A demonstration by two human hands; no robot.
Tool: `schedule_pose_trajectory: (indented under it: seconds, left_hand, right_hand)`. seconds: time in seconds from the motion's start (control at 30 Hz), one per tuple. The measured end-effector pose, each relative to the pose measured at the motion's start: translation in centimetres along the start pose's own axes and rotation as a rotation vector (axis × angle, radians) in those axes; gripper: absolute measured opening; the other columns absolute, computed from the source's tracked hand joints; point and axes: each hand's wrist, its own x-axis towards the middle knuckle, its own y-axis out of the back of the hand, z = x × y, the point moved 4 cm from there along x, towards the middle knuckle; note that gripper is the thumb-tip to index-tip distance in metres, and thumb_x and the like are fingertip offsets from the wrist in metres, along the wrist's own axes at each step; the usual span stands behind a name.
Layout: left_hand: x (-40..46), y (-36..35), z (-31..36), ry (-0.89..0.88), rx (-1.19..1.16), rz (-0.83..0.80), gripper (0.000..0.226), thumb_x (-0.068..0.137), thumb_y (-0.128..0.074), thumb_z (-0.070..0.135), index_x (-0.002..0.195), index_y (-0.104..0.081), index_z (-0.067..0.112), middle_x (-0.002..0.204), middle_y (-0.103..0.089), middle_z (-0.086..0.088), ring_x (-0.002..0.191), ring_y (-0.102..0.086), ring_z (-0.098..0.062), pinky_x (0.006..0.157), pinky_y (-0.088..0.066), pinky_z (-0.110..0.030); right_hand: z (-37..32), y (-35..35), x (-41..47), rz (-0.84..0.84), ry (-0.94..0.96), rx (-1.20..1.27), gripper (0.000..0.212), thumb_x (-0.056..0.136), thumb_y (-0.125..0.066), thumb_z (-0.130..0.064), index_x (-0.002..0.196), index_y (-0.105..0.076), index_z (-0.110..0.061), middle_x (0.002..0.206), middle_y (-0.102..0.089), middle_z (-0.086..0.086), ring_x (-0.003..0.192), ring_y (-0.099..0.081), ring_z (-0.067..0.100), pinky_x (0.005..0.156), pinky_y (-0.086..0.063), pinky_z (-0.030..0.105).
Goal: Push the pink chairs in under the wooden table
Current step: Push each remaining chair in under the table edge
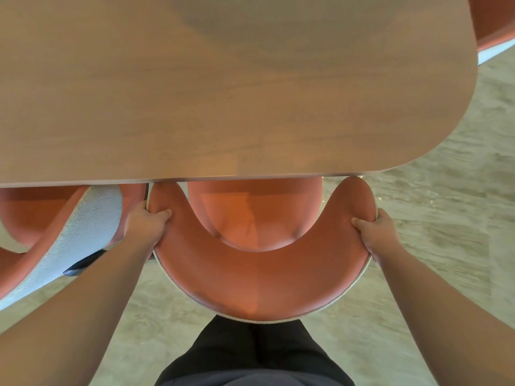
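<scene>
I see the pink chair [259,277] directly below the camera, its curved backrest facing me and the front of its seat tucked beneath the near edge of the wooden table [223,87]. The tips of the two backrest arms reach right up to that edge. My left hand [146,222] grips the left arm of the backrest, thumb curled over the padded top and fingers wrapped round the outer side. My right hand [374,232] grips the right arm the same way, thumb on top, fingers hidden behind the outer shell. Both forearms run down to the lower corners of the view.

A second pink chair [64,232] stands just to the left, turned at an angle, its grey woven back showing; its seat also reaches under the table edge. Another pink seat [494,20] shows at the upper right corner. Dark trousers [256,358] are below, over a pale marbled floor [446,218]. I can read no brand, label or writing anywhere.
</scene>
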Motion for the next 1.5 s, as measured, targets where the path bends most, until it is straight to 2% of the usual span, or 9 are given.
schedule_pose_trajectory:
  seconds: [0.23, 0.4, 0.67, 0.87, 1.0, 1.1, 1.2, 1.3, 1.5]
  left_hand:
    - [0.2, -0.7, 0.2, 0.043, 0.004, 0.023, 0.017, 0.089, -0.077, 0.022, 0.093, -0.061, 0.029, 0.091, -0.068, -0.002, 0.093, -0.070, -0.040, 0.086, -0.060, -0.058]
    - [0.4, -0.9, 0.4, 0.064, 0.002, 0.034, 0.021, 0.089, -0.077, 0.025, 0.101, -0.060, 0.031, 0.092, -0.068, 0.000, 0.092, -0.070, -0.039, 0.085, -0.060, -0.060]
    - [0.4, -1.0, 1.1, 0.042, 0.005, 0.015, 0.029, 0.089, -0.079, 0.032, 0.110, -0.060, 0.024, 0.094, -0.069, -0.001, 0.097, -0.071, -0.040, 0.090, -0.059, -0.058]
    - [-3.4, 0.4, 0.7, 0.028, -0.123, -0.065, 0.052, 0.099, -0.062, 0.013, 0.150, -0.051, 0.019, 0.138, -0.066, -0.012, 0.122, -0.065, -0.037, 0.106, -0.051, -0.058]
    - [-9.2, 3.2, 1.7, -0.010, -0.265, -0.043, 0.052, 0.097, -0.066, 0.015, 0.147, -0.055, 0.022, 0.142, -0.064, -0.008, 0.127, -0.062, -0.029, 0.111, -0.048, -0.055]
    - [-14.2, 6.4, 2.6, -0.090, -0.370, -0.008, 0.029, 0.098, -0.064, 0.016, 0.123, -0.067, 0.029, 0.119, -0.076, -0.003, 0.112, -0.073, -0.022, 0.096, -0.060, -0.044]
    - [-19.2, 10.6, 3.0, -0.211, -0.481, 0.039, 0.026, 0.097, -0.058, 0.014, 0.113, -0.070, 0.031, 0.102, -0.083, 0.000, 0.098, -0.079, -0.018, 0.081, -0.063, -0.033]
    - [-24.4, 15.1, 2.1, -0.325, -0.498, 0.128, 0.035, 0.102, -0.051, 0.004, 0.111, -0.072, 0.030, 0.101, -0.083, -0.003, 0.097, -0.080, -0.022, 0.082, -0.064, -0.033]
    - [-31.3, 22.8, 0.4, -0.490, -0.638, 0.361, 0.034, 0.093, -0.049, 0.015, 0.113, -0.072, 0.028, 0.100, -0.081, -0.007, 0.095, -0.079, -0.027, 0.083, -0.064, -0.034]
  right_hand:
    - [-0.9, -0.3, 2.2, -0.003, 0.012, -0.015, 0.025, 0.088, -0.073, -0.016, 0.107, -0.057, -0.017, 0.090, -0.065, 0.000, 0.080, -0.063, 0.020, 0.075, -0.050, 0.040]
    - [-1.0, -0.6, 2.6, -0.006, 0.021, -0.036, 0.026, 0.087, -0.073, -0.020, 0.107, -0.057, -0.021, 0.091, -0.066, -0.003, 0.080, -0.064, 0.018, 0.066, -0.047, 0.034]
    - [-1.5, -0.8, 2.9, -0.047, -0.015, -0.089, 0.037, 0.088, -0.076, -0.028, 0.111, -0.050, -0.017, 0.094, -0.061, -0.001, 0.081, -0.060, 0.019, 0.077, -0.051, 0.042]
    - [-3.1, -0.4, -0.2, -0.090, -0.032, -0.091, 0.038, 0.091, -0.064, -0.019, 0.123, -0.046, -0.009, 0.104, -0.061, 0.007, 0.097, -0.063, 0.034, 0.078, -0.050, 0.042]
    - [-5.7, 0.4, -6.1, -0.064, 0.113, -0.113, 0.062, 0.091, -0.055, -0.012, 0.151, -0.039, -0.016, 0.123, -0.052, -0.001, 0.098, -0.058, 0.019, 0.084, -0.045, 0.037]
    - [-8.9, 0.2, -11.9, -0.156, 0.306, -0.050, 0.050, 0.090, -0.052, -0.005, 0.137, -0.054, -0.022, 0.119, -0.064, -0.007, 0.098, -0.062, 0.011, 0.082, -0.046, 0.027]
    - [-13.3, 0.0, -17.9, -0.319, 0.513, 0.104, 0.041, 0.090, -0.050, 0.006, 0.113, -0.064, -0.025, 0.085, -0.070, -0.017, 0.072, -0.065, -0.003, 0.064, -0.048, 0.009]
    - [-18.1, -0.2, -23.7, -0.463, 0.670, 0.214, 0.044, 0.096, -0.044, 0.013, 0.107, -0.062, -0.025, 0.076, -0.067, -0.017, 0.074, -0.063, 0.004, 0.074, -0.054, 0.018]
    - [-23.1, -2.6, -34.1, -0.728, 0.879, 0.260, 0.035, 0.101, -0.043, 0.012, 0.118, -0.061, -0.012, 0.082, -0.066, -0.012, 0.083, -0.065, 0.008, 0.086, -0.056, 0.022]
